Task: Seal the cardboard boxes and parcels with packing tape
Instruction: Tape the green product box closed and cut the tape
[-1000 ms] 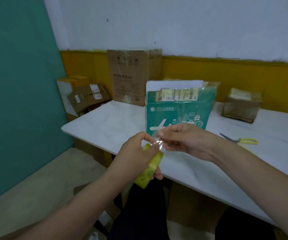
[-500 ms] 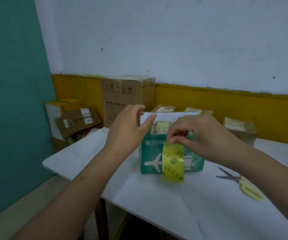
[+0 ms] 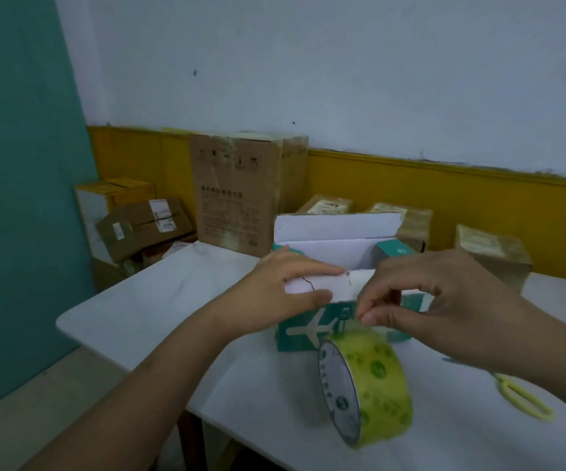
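Read with 12 o'clock toward the far wall.

1. Green box (image 3: 303, 331): stood mid-way along the white table (image 3: 159, 307), top not yet sealed. Kept rear flap (image 3: 336, 226) upright at 12 o'clock and front flap (image 3: 322, 283) folded inward at 6 o'clock.
2. Left hand (image 3: 285, 283): gripped the front flap from 9 o'clock, fingers above, thumb below. Judged to be pinning it down so tape could cross the seam.
3. Right hand (image 3: 421, 300): pinched the free end of the tape roll (image 3: 376, 385) against the box's front face, near the left hand but apart from it. Probably anchoring the strip low before running it over the top.
4. Tape roll: sat tilted on edge at 6 o'clock, just beside the box. Could not be told whether resting or hanging.
5. Scissors (image 3: 519, 396): lay at 4 o'clock, well apart, likely kept there for cutting. Showed yellow handles; hid most of the blades behind the right forearm.
6. Tall carton (image 3: 234, 195) and parcels (image 3: 492, 253): lined the wall from 11 to 2 o'clock.

Not made out: box contents, the clear strip itself, carton print.
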The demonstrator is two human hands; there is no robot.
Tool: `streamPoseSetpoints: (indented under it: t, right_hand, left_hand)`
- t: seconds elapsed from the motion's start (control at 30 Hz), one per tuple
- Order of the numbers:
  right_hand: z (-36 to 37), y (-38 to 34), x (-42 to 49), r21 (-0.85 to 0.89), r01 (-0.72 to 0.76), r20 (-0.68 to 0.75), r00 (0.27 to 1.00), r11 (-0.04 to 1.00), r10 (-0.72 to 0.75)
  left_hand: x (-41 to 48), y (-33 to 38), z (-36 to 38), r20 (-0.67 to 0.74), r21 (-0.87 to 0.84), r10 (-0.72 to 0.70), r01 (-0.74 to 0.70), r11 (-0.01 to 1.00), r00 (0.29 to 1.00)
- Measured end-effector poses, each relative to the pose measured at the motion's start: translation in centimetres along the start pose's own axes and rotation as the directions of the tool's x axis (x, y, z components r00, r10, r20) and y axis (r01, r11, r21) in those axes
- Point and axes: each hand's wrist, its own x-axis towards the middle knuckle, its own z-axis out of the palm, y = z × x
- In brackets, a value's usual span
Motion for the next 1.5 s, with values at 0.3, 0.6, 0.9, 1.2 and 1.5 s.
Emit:
streamPoseSetpoints:
  t: [0.3, 0.6, 0.9, 1.2, 1.5]
  right_hand:
    - [-0.1, 0.5, 3.5, 0.022, -0.103, 0.011, 0.995, 0.994, 0.103]
    - [2.2, 2.8, 8.9, -0.054, -0.152, 0.073, 0.985, 0.987, 0.156]
    - [3.1, 5.2, 10.4, 0.037, -0.21, 0.115, 0.972, 0.977, 0.204]
    - [3.9, 6.1, 10.8, 0.165, -0.384, 0.17, 0.918, 0.908, 0.357]
    - [3.7, 6.4, 10.9, 0.269, -0.595, 0.422, 0.78, 0.758, 0.462]
  left_hand:
    - [0.9, -1.2, 1.0, -0.209, 0.07, -0.015, 0.03, 0.997, 0.978]
    - [0.9, -5.1, 1.6, -0.246, 0.051, 0.078, -0.067, 0.996, 0.966]
    - [2.0, -4.8, 0.2, -0.081, 0.072, 0.091, -0.085, 0.994, 0.993]
    - [2.8, -4.9, 0.1, -0.056, 0.106, 0.111, -0.104, 0.989, 0.992]
    - [3.6, -4.9, -0.8, 0.051, 0.21, 0.087, -0.096, 0.973, 0.995]
